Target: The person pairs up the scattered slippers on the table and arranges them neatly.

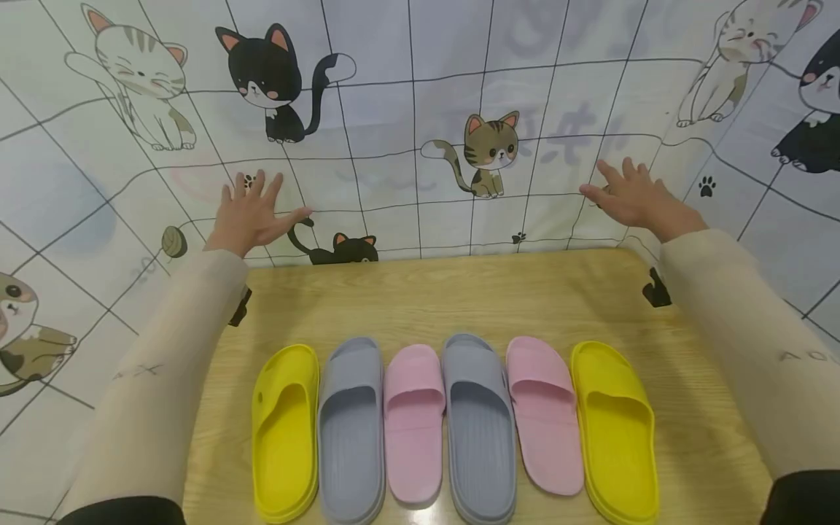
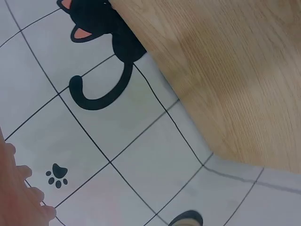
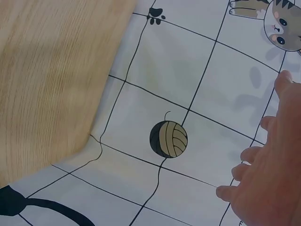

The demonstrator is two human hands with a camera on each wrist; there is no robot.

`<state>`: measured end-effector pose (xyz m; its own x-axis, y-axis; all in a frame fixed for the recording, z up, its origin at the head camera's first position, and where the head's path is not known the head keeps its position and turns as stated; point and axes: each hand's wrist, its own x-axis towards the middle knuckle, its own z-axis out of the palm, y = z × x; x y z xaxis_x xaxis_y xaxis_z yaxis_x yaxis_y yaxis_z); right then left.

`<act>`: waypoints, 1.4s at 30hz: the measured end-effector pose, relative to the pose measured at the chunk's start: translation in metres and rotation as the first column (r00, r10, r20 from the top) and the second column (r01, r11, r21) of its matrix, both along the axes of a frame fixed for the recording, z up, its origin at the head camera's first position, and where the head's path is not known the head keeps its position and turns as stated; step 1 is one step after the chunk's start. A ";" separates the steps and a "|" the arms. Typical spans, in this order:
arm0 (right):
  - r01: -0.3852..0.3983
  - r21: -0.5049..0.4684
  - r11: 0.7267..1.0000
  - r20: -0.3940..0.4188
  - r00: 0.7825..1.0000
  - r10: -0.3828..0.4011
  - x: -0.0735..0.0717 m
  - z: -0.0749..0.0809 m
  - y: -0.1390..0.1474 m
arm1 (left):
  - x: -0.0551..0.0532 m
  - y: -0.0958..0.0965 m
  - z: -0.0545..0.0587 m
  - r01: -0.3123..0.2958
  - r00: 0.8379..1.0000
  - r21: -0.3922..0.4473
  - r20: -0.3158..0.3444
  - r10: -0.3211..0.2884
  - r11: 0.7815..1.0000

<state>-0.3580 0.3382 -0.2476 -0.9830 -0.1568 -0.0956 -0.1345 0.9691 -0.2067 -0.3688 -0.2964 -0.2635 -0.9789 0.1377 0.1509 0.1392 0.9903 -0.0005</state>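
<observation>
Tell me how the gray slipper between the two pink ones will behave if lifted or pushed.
The gray slipper looks molded from foam or rubber, so it is probably light and somewhat bendy. Its long sole seems to lie flat on the wooden table, so it should slide rather than roll.

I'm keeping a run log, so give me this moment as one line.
left hand: empty, fingers spread | right hand: empty | row on wooden surface, left to right: yellow slipper, gray slipper, pink slipper, gray, pink, yellow
</observation>
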 end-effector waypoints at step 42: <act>-0.021 -0.064 0.998 -0.056 0.998 0.018 0.144 -0.110 -0.039 | 0.152 0.014 -0.094 -0.072 0.876 0.344 0.471 -0.106 0.936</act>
<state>-0.2140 0.2989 -0.3575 -0.9832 -0.1802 -0.0302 -0.1663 0.9511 -0.2605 -0.2168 -0.2828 -0.3571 -0.9391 0.1823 -0.2915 0.0512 0.9126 0.4056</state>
